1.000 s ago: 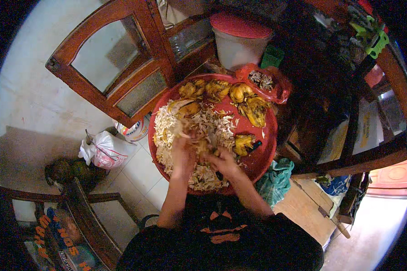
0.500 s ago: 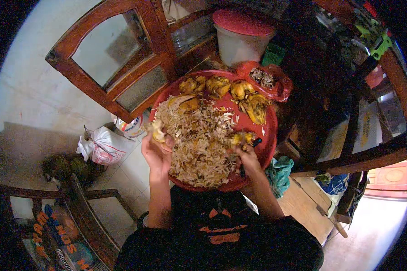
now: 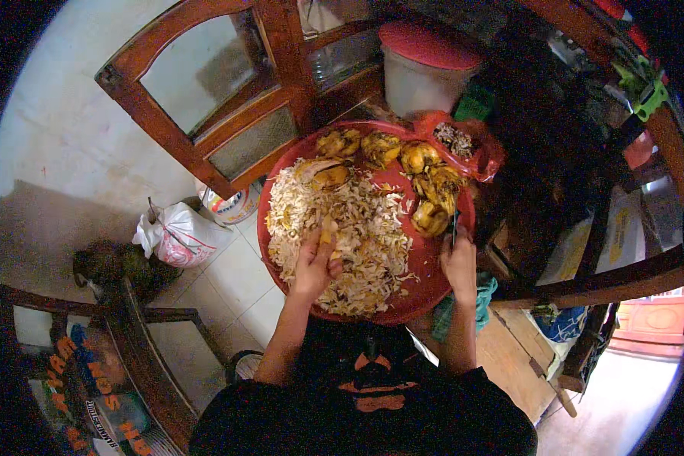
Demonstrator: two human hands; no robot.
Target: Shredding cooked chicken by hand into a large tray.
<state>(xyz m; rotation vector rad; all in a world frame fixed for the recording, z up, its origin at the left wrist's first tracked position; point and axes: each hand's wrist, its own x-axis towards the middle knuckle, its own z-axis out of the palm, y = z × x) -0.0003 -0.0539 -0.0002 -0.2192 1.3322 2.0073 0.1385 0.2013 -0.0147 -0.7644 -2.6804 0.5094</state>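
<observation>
A round red tray (image 3: 433, 281) holds a broad heap of shredded chicken (image 3: 365, 266). Over the heap's left part is my left hand (image 3: 317, 264), its fingers closed on a small pale-yellow piece of chicken (image 3: 328, 230). My right hand (image 3: 458, 264) is at the tray's right edge, wrapped round a knife (image 3: 454, 223) whose dark, slim end points away from me. Just left of it lies a browned yellow chicken piece (image 3: 430, 219). More chicken pieces (image 3: 380, 149) line the far rim, and a larger piece (image 3: 323, 175) rests on top of the heap.
A red plastic bag (image 3: 486, 152) with dark scraps stands against the tray's far right. Behind are a white bucket with a red lid (image 3: 429, 68) and a wooden cabinet door (image 3: 205, 91). On the left floor sits a white plastic bag (image 3: 181, 234); a teal cloth (image 3: 485, 300) hangs right.
My left hand has moved right, from the tray's left rim to over the heap. My right hand has moved right, and the yellow chicken piece it held now lies on the tray.
</observation>
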